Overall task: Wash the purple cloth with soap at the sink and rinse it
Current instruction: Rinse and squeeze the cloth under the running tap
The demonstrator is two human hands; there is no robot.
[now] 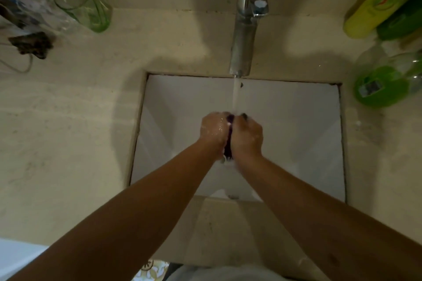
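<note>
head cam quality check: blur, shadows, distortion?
Head view: dim, warm light; soft shadows flank the faucet; wide-angle bending tilts the green glass and green bottles at the edges; left hand and right hand slightly motion-blurred around the purple cloth.

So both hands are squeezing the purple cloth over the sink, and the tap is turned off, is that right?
Not quite: the tap is running. The head view shows a stream of water falling onto the purple cloth, which the left hand and right hand are squeezing together over the sink.
</note>
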